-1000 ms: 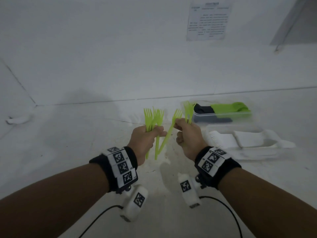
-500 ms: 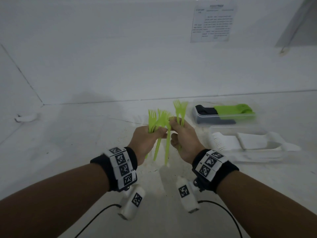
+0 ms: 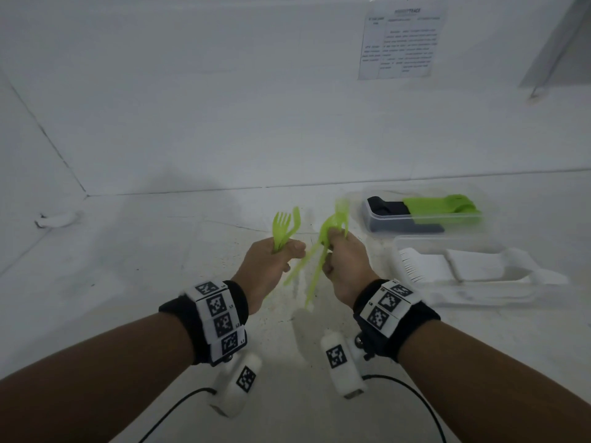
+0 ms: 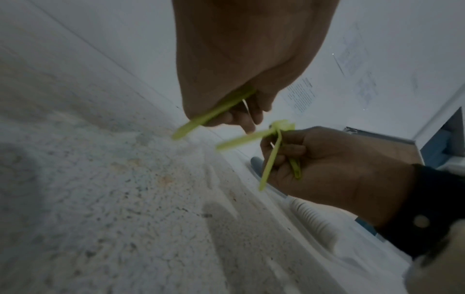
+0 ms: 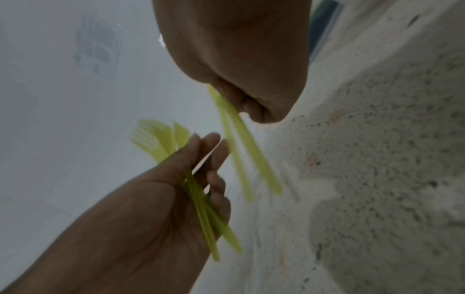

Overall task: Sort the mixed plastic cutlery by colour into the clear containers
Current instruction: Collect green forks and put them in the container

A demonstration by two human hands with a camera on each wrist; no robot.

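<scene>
Both hands are raised over the white floor, each holding lime-green plastic forks. My left hand [image 3: 277,254] grips a small bunch of green forks [image 3: 284,226] with the tines up; their handles [image 5: 201,208] lie across its palm. My right hand [image 3: 339,251] pinches several green forks [image 3: 332,223] near their heads, and the blurred handles [image 3: 315,270] hang down between the two hands. A clear container [image 3: 371,219] at the back right holds black and green cutlery [image 3: 443,207]. Nearer, a second clear container [image 3: 463,243] holds white cutlery [image 3: 425,263].
A white wall with a printed paper sheet [image 3: 401,43] rises behind the containers. A small white object [image 3: 57,219] lies on the floor at the far left. Black cables [image 3: 179,407] trail from the wrist cameras near the bottom.
The hands met, forks passed from the left bunch to the right hand, and the hands have now drawn apart. The right hand's forks swing, blurred.
</scene>
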